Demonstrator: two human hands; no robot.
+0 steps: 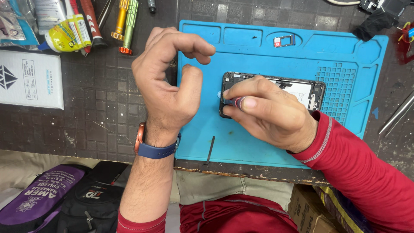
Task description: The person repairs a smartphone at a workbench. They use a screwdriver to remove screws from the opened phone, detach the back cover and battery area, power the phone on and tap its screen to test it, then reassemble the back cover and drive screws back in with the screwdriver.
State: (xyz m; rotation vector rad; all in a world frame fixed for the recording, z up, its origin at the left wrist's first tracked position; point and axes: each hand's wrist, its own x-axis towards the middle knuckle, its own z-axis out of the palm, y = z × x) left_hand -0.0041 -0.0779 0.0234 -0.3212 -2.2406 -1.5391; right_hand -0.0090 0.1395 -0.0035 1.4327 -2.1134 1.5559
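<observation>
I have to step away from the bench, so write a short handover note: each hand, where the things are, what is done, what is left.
Right hand: pinches a small dark, slim tool, its tip at the left end of the opened black phone body.
Left hand: empty, curled, hovering over the left edge of the blue silicone work mat; not touching the phone.
Phone lies lengthwise mid-mat, back off, internals exposed.
Small card tray sits in a top mat recess; thin black strip lies near the mat's front edge.
Done: phone opened, tray out.
Left: work at the left end is unfinished.

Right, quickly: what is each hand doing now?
Left hand: curled, holding nothing, beside the opened phone.
Right hand: grip closed on a small screwdriver.
</observation>
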